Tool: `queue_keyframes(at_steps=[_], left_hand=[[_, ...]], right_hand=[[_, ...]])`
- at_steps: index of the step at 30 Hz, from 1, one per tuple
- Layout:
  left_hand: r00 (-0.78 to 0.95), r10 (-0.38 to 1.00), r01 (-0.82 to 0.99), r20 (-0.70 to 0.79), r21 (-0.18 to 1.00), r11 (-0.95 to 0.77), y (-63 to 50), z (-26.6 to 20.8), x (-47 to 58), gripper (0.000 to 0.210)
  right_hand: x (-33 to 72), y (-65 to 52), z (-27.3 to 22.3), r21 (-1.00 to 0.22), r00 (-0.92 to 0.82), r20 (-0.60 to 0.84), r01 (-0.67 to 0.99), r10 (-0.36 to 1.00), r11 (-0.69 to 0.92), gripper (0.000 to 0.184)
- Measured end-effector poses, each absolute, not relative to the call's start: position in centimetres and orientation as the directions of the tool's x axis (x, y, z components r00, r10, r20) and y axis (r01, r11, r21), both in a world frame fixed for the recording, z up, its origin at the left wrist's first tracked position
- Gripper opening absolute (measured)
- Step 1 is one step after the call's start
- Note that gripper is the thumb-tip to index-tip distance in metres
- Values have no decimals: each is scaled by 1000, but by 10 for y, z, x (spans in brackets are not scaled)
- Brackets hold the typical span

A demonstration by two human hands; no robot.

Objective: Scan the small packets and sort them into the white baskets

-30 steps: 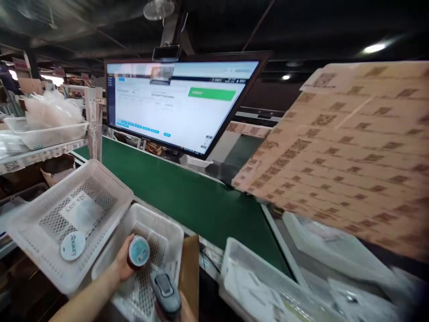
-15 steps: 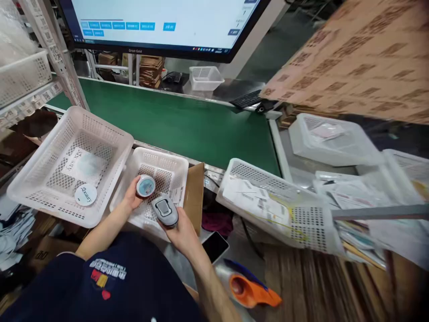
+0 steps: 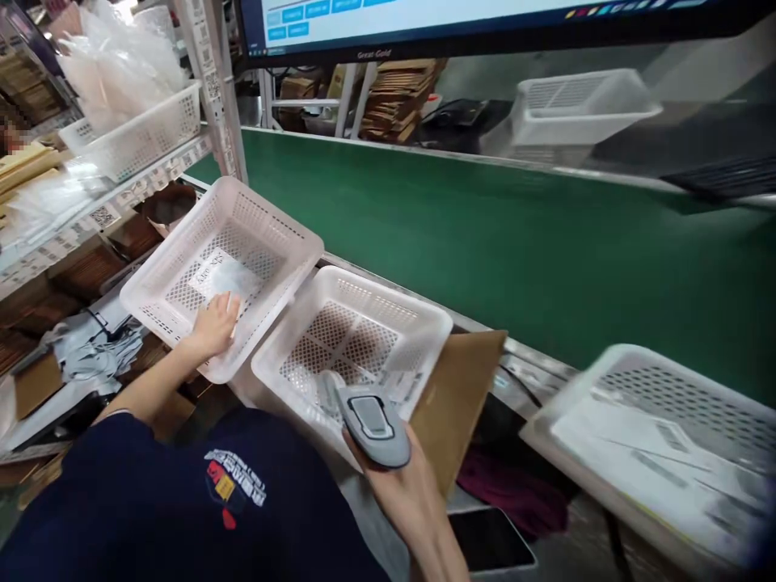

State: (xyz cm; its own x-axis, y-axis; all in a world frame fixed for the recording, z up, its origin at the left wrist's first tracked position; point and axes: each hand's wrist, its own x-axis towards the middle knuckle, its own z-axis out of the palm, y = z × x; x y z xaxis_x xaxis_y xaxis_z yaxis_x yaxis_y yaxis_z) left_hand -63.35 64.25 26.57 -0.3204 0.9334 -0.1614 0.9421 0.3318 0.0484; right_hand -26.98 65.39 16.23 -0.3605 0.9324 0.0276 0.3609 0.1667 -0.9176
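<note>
My left hand [image 3: 215,325] is inside the left white basket [image 3: 291,228], fingers bent downward over its near side. Whatever lies under those fingers is hidden. Just beyond the fingertips lies a flat white packet [image 3: 209,271] with printed letters. My right hand [image 3: 403,485] grips a grey handheld barcode scanner [image 3: 373,424], its head pointing over the near edge of the second white basket [image 3: 433,319]. Clear plastic wrapping [image 3: 403,384] lies inside that second basket.
A cardboard flap [image 3: 457,396] leans beside the second basket. A green conveyor belt [image 3: 485,234] runs behind. To the right are a phone [image 3: 491,540] and a basket of papers [image 3: 630,356]; a monitor [image 3: 424,36] hangs above.
My left hand has moved left from the second basket into the left one; the round jar it held no longer shows. The view has turned left. My right hand still holds the scanner.
</note>
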Motion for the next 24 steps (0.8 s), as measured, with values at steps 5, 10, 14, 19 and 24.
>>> queue_keyframes(at_steps=[5, 10, 14, 19, 24], left_hand=[[-461, 845, 888, -271, -139, 439, 647, 267, -643, 74], [-464, 877, 605, -125, 678, 417, 646, 290, -635, 74], [-193, 910, -37, -368, 929, 368, 663, 284, -598, 89], [-74, 908, -116, -413, 908, 404, 680, 257, -549, 77], [-116, 894, -71, -432, 902, 426, 687, 238, -532, 75]], right_hand=[[-283, 652, 179, -936, -512, 109, 236, 852, 261, 28], [-284, 653, 220, -945, -553, 128, 185, 823, 271, 19], [-285, 660, 254, -933, -600, 151, 177, 786, 314, 10], [-281, 660, 252, -913, -608, 110, 251, 786, 322, 16], [-269, 648, 240, -918, -592, 105, 252, 799, 307, 13]])
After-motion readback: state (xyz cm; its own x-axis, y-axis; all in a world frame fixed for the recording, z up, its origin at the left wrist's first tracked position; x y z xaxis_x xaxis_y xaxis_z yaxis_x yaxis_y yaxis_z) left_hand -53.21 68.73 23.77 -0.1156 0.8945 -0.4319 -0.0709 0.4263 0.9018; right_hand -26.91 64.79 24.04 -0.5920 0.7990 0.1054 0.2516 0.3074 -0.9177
